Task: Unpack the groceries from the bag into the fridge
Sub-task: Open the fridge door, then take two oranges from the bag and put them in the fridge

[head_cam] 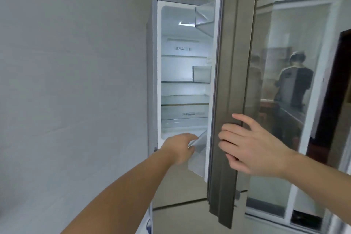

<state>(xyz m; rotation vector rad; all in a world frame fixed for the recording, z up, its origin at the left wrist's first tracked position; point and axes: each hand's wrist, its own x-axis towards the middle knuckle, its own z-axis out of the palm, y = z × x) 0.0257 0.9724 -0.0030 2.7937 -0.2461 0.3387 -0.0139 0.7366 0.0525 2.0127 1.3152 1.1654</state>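
Note:
The fridge [152, 74] stands against the left wall with its upper door [230, 74] swung partly open. Its lit white inside shows bare glass shelves [185, 104] and clear door bins [202, 74]. My right hand [250, 144] grips the grey outer edge of the door, fingers curled around it. My left hand [180, 148] reaches in low and touches the lowest clear door bin [198, 143]; whether it grips the bin I cannot tell. No grocery bag or groceries are in view.
A plain grey wall [72, 81] fills the left. Glass sliding panels [296, 85] on the right reflect a person. Tiled floor [182, 218] shows below the door.

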